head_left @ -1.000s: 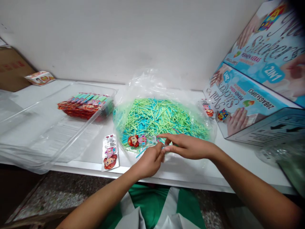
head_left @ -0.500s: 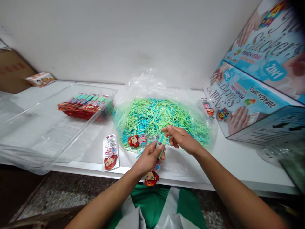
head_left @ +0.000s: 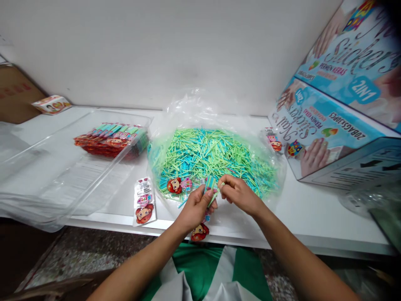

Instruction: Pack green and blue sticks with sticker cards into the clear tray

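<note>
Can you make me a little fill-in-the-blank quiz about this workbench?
1. The loose sticks in the clear plastic bag are green and ____.
2. The left hand grips a packet whose cartoon figure has ____ hair.
3. The clear tray sits to the person's ____ of the bag.
4. The blue packaging reads "Nail ____".

Missing words: blue; red; left; Stickers.

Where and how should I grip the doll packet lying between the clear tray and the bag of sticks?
Pinch the doll packet by its long sides, around mid-length, probably from above and the near side: it lies flat, longer than wide, with its near end by the front edge of the white table.
</note>
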Demonstrator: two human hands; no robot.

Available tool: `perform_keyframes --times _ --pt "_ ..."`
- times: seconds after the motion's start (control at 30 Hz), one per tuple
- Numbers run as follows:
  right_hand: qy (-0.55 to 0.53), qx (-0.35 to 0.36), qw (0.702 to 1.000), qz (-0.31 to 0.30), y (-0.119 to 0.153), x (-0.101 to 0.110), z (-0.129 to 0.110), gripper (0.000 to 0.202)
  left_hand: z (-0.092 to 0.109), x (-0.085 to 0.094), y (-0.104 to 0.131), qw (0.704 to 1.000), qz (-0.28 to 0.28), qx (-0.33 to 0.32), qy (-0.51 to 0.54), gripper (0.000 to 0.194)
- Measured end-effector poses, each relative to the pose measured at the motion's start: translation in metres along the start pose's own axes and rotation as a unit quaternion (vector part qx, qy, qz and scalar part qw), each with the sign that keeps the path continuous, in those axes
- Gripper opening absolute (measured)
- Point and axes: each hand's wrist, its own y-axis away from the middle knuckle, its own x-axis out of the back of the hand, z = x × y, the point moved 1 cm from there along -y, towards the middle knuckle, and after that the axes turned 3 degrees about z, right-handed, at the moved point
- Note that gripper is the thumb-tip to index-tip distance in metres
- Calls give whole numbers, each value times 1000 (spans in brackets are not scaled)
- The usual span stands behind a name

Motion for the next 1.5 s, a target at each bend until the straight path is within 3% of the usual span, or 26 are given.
perform_keyframes --times 0.17,0.47,0.57,0.67,0.8,1.1,1.3,1.5 --pt "-35 5 999 23 2 -4 1 21 -4 0 -1 1000 -19 -21 -5 33" --pt "14 20 998 55 0 -7 -1 6 1 -4 2 1000 -17 7 12 36" --pt "-33 25 997 66 1 -10 0 9 -1 -5 2 999 -22 17 37 37" --pt "-56 31 996 60 2 -10 0 22 -3 -4 1 998 -30 20 61 35" --pt "-7 44 998 41 4 -8 0 18 -3 -2 0 997 -43 4 59 32" --pt "-20 37 999 18 3 -4 -3 17 -3 0 1 997 -58 0 50 31" --pt "44 42 996 60 4 -7 -2 4 -4 -3 2 995 -57 21 80 32" --pt "-19 39 997 63 6 -10 0 19 -9 -4 1 992 -63 23 109 31"
